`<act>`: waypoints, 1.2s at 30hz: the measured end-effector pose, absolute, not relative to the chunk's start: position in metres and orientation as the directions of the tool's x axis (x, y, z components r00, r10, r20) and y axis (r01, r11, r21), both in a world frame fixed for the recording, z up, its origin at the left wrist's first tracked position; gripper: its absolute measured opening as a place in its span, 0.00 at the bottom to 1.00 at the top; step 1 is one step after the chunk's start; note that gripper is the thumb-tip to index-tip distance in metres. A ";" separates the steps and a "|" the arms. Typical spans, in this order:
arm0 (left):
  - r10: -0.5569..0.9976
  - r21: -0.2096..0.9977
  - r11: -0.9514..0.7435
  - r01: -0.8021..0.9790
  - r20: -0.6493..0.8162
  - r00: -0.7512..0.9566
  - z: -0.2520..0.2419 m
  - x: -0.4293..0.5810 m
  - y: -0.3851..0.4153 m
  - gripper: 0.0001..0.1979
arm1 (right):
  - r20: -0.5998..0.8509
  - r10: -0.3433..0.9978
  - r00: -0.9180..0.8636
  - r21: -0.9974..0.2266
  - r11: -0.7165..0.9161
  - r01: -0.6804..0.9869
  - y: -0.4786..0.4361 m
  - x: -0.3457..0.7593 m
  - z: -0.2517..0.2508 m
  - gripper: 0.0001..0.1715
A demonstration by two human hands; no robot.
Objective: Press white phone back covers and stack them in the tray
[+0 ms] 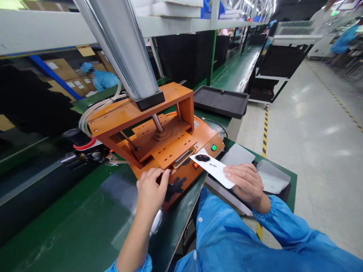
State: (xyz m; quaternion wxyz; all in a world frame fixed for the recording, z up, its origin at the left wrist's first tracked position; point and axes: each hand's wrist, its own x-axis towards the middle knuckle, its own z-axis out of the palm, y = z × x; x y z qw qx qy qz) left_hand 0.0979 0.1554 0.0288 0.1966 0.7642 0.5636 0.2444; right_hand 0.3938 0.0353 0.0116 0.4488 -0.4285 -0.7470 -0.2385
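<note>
Right hand (246, 183) pinches one end of a thin white rectangular panel (218, 174), thumb below, fingers closed on top. Black oval patch at the panel's far end points at the orange metal press (178, 90). Left hand (153, 186) is at the press's front, fingers half curled, thumb slightly apart from forefinger; can't tell if it grips anything.

Progress: panel is out of the press, in hand. Looks mid-cycle; pressed or unpressed, can't tell. A pale-rimmed fixture (183, 158) shows partly under the flat orange slotted plate (176, 149); its contents mostly hidden. Round green button (213, 147) is lit, no finger on it.

Room: gap under the plate looks tight, orange edges near the left fingertips. Panel's tip overlaps the press's front edge in view; contact unclear. Green bench (70, 230) is open left of the left forearm. Translucent plastic sheets (239, 155) lie just beyond the right hand, crowding that side.
</note>
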 end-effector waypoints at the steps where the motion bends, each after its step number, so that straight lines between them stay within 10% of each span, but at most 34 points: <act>1: 0.959 0.576 -0.283 0.766 0.147 0.244 0.029 0.098 0.155 0.19 | 0.875 0.429 -0.222 -0.033 0.512 0.858 0.035 0.394 0.010 0.16; 36: 0.981 0.657 -0.195 0.729 0.118 0.156 0.037 0.104 0.153 0.17 | 0.871 0.444 -0.210 -0.031 0.476 0.879 0.039 0.402 0.001 0.28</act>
